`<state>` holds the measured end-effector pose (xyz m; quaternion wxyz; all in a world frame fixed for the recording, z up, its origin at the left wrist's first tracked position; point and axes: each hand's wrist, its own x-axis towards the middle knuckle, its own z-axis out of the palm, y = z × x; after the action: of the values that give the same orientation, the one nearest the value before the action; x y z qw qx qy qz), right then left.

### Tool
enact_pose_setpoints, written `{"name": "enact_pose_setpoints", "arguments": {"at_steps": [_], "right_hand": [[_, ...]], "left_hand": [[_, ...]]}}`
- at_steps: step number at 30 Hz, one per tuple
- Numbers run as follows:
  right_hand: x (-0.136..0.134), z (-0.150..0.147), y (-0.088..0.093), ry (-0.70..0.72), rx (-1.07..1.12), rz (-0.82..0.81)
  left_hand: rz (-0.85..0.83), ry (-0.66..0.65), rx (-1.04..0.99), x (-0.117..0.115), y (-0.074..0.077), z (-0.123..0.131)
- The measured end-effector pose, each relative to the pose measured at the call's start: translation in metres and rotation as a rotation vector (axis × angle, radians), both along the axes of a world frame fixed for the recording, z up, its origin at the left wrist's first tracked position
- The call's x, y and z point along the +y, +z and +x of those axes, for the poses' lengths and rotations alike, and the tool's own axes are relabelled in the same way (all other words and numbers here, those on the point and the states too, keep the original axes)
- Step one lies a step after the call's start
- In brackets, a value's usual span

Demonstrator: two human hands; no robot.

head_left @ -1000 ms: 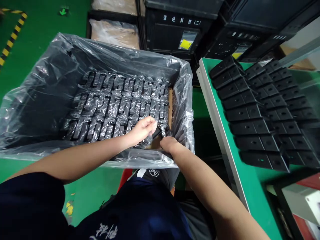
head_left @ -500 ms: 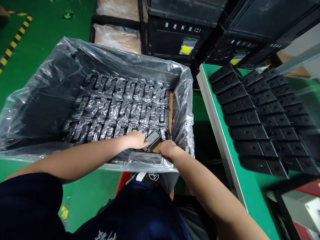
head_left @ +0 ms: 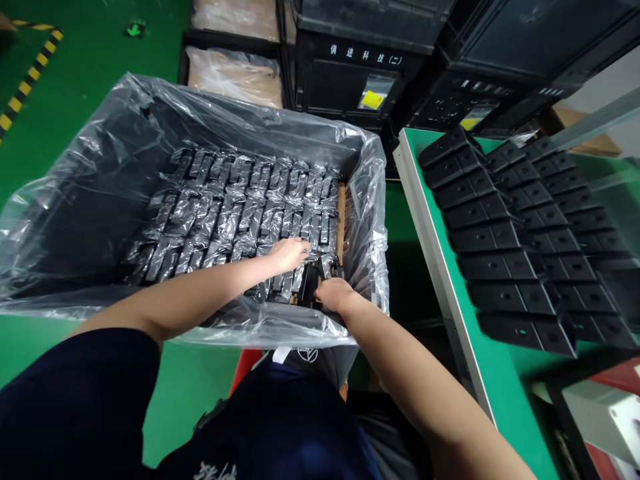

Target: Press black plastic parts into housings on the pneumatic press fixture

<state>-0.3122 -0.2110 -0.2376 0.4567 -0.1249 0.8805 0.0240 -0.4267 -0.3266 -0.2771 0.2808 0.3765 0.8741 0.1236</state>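
Black film-wrapped parts [head_left: 235, 213] fill the lined crate [head_left: 75, 220]; the left hand [head_left: 290, 253] lies flat, fingers together, on the near row as the right hand [head_left: 334, 293] pinches one part [head_left: 311, 279] in the near right corner. Slick wrap could let it slip.

The clear plastic liner [head_left: 100, 167] is glossy and crinkled, throwing white glints. Inside it, the wrapped parts [head_left: 225, 213] are black plastic under thin, shiny, creased film. The black part [head_left: 311, 279] touching the right hand [head_left: 333, 293] is bare, smooth and matt. A strip of brown cardboard [head_left: 341, 213] looks dull and fibrous. The bench [head_left: 440, 267] has a smooth green top, and its moulded parts [head_left: 510, 233] are matt black plastic with a faint sheen. The sleeve [head_left: 75, 400] is dark cloth.
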Motion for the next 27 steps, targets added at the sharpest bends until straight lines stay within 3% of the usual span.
{"name": "enact_pose_setpoints", "arguments": {"at_steps": [6,10,13,17,22,27], "right_hand": [[-0.002,-0.001,-0.002,0.02,-0.016,-0.008],[-0.003,-0.007,-0.004,0.022,-0.034,-0.025],[-0.003,-0.009,-0.006,0.013,-0.038,-0.02],[-0.002,-0.006,-0.007,-0.015,-0.045,-0.007],[-0.002,0.001,-0.004,-0.077,-0.055,-0.022],[-0.001,0.002,0.003,-0.162,-0.021,-0.03]], "left_hand": [[0.038,0.046,-0.031,0.019,-0.026,-0.013],[0.113,0.039,-0.017,0.017,-0.031,-0.011],[0.23,-0.03,-0.018,0.016,-0.02,-0.004],[0.343,-0.124,-0.052,0.016,0.006,0.003],[0.232,-0.153,-0.088,0.019,0.026,-0.008],[0.075,-0.229,-0.09,0.04,0.027,-0.017]]}}
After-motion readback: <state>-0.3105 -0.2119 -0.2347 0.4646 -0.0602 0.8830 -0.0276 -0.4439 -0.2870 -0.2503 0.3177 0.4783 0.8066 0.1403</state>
